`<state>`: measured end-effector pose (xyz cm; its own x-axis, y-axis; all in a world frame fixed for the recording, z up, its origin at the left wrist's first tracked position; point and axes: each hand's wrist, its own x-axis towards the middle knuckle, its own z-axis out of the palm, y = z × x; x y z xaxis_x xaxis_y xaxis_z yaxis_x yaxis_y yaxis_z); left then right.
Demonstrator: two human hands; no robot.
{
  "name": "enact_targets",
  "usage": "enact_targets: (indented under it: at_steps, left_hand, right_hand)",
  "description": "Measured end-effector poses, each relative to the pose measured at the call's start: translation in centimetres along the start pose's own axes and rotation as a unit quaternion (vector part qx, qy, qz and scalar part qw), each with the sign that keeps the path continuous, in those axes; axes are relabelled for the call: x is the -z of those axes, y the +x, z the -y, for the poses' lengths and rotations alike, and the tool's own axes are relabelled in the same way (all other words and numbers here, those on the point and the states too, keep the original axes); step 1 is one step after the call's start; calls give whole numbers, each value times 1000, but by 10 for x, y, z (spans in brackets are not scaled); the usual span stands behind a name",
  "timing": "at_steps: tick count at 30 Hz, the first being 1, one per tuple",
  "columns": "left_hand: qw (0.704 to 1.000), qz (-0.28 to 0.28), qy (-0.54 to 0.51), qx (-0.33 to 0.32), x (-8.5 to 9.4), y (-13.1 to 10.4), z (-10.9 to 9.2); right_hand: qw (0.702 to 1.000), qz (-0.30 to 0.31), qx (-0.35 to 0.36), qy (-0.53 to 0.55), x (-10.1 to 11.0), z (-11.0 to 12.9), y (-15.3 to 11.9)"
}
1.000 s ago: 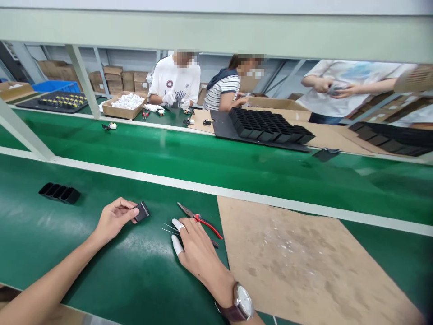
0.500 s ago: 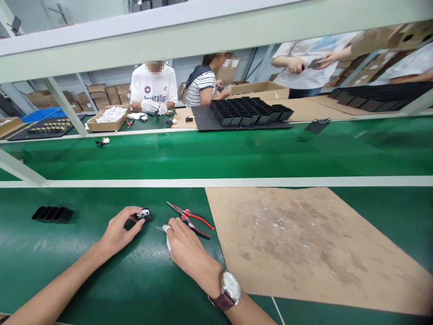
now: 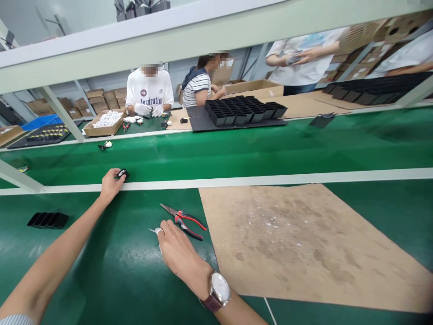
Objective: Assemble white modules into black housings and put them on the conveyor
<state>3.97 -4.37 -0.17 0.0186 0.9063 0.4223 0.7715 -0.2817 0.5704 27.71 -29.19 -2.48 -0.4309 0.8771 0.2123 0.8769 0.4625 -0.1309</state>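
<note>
Left grip (image 3: 111, 186): it pinches, thumb against fingers, a small black case (image 3: 123, 175) with something white inside; the case is just past the white rail (image 3: 169, 183), at the near edge of the green belt (image 3: 216, 158). Whether it touches the belt, I cannot tell.
Right grip (image 3: 176, 250): the fingers are curled close around tweezers (image 3: 153, 230), of which only the thin tip is seen, low over the desk (image 3: 111, 289).
Shirt (image 3: 149, 90): on the white cloth of a co-worker across the belt, dark letters read "Inspiration", the end not clear; above them is a round badge, too small for reading.
Watch (image 3: 220, 288): pale dial, dark brown strap; its brand is not readable.
Desk surface: green and smooth, with a shine of light; at right lies a brown sheet (image 3: 324, 243), stained and sprinkled with white bits.
Pliers (image 3: 181, 221): red and black handles, just beyond the right grip.
Black cups (image 3: 48, 220): one row, at the left on the desk.
Room: brown cartons (image 3: 98, 100) stand behind the co-workers; a pale beam (image 3: 162, 54) crosses overhead.
</note>
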Motion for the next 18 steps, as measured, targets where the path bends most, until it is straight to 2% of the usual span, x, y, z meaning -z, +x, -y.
enact_targets:
  at_steps: [3, 6, 8, 10, 11, 13, 15, 18]
  left_hand:
    - [999, -28, 0, -22, 2, -6, -6]
    - [997, -26, -18, -72, 11, -37, -22]
    - [993, 20, -40, -112, 21, -68, -33]
    - [979, 93, -63, -170, 31, -101, -42]
    - [959, 159, -78, -219, 35, -116, -45]
    - [920, 243, -94, -294, 41, -140, -49]
    - [892, 275, -100, -345, 43, -155, -49]
    - [880, 263, -101, -381, 42, -162, -45]
  right_hand:
    - [1000, 10, 1, 5, 1, -1, 1]
    - [1000, 13, 10, 4, -1, -2, 2]
    - [1000, 15, 13, 1, -2, -3, 2]
    - [1000, 8, 11, 5, -3, -4, 2]
    - [1000, 2, 11, 11, -3, -4, 2]
    - [999, -18, 15, 29, -5, -3, 1]
    - [998, -43, 22, 44, -10, -2, 0]
    - [995, -77, 34, 55, -18, 1, 0]
